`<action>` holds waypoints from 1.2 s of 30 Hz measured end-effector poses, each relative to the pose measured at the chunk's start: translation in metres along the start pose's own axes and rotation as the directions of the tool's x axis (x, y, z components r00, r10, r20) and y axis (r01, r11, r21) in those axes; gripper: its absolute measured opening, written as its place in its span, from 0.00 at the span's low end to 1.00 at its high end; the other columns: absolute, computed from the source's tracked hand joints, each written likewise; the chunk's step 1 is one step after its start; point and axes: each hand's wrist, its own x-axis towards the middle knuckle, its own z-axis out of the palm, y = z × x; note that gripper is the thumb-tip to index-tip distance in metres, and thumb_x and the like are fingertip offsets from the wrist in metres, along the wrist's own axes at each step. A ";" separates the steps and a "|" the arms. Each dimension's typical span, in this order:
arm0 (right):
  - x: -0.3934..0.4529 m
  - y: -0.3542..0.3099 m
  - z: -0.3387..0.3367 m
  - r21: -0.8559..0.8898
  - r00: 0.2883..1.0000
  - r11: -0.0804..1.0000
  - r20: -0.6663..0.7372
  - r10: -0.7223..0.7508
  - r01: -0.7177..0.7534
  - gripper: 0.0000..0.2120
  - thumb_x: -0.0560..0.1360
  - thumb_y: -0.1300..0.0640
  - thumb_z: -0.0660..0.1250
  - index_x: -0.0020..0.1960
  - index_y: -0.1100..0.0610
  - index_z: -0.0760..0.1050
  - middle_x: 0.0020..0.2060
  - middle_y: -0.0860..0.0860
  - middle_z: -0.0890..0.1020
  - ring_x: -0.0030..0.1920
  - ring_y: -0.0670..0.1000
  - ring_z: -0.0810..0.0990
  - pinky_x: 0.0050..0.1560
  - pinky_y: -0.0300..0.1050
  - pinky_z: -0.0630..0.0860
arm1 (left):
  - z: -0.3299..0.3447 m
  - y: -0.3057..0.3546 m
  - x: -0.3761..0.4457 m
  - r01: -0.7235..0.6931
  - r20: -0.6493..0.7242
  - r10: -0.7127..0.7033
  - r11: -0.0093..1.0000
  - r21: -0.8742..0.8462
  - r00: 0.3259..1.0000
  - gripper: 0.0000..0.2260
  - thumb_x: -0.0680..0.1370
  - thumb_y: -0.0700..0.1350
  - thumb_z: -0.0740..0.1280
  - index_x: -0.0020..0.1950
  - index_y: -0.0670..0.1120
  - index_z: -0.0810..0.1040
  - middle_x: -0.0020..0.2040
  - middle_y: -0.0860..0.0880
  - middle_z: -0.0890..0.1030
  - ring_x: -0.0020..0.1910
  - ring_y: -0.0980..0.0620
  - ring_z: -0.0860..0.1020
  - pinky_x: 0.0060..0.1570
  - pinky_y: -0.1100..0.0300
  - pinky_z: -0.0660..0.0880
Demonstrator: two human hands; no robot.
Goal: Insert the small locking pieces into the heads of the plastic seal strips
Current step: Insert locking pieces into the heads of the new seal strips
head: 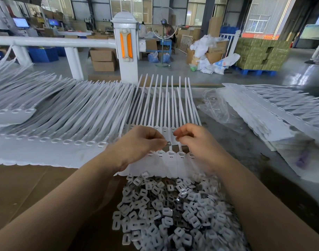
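Left hand (pixel 142 142) pinches locking piece (pixel 168 143) above seal strip heads (pixel 170 154); right hand (pixel 193 140) curled, grip unclear. Piece may slip if tilted.

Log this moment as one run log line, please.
left hand pinches locking piece | right hand curled, contents unclear | over seal strips | pile of locking pieces near

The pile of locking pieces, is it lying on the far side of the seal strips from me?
No, the pile of locking pieces lies nearer the camera than the seal strips, between the two forearms.
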 end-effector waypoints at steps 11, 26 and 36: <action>0.000 -0.002 0.002 0.018 0.993 1.000 0.119 -0.014 0.012 0.12 0.78 0.63 0.63 0.53 0.46 0.76 0.50 0.46 0.82 0.41 0.37 0.78 0.35 0.29 0.70 | 0.016 -0.009 0.009 0.014 -0.083 0.009 0.962 0.272 0.997 0.06 0.75 0.49 0.71 0.40 0.50 0.82 0.29 0.54 0.77 0.21 0.63 0.68 0.23 0.71 0.64; 0.000 -0.001 0.003 0.024 0.992 1.000 0.122 0.007 -0.010 0.10 0.78 0.60 0.64 0.54 0.46 0.76 0.50 0.46 0.82 0.43 0.40 0.79 0.38 0.32 0.70 | 0.019 -0.009 0.014 0.076 -0.057 -0.062 0.958 0.278 0.996 0.06 0.73 0.52 0.72 0.40 0.51 0.83 0.31 0.52 0.78 0.26 0.58 0.70 0.30 0.63 0.68; 0.000 0.000 0.002 0.020 0.993 1.000 0.121 0.010 -0.012 0.10 0.78 0.60 0.64 0.54 0.47 0.76 0.49 0.47 0.81 0.43 0.42 0.80 0.40 0.35 0.72 | 0.022 -0.008 0.013 0.052 -0.102 -0.019 0.938 0.342 0.995 0.05 0.72 0.50 0.75 0.40 0.53 0.81 0.35 0.54 0.81 0.34 0.58 0.76 0.33 0.65 0.70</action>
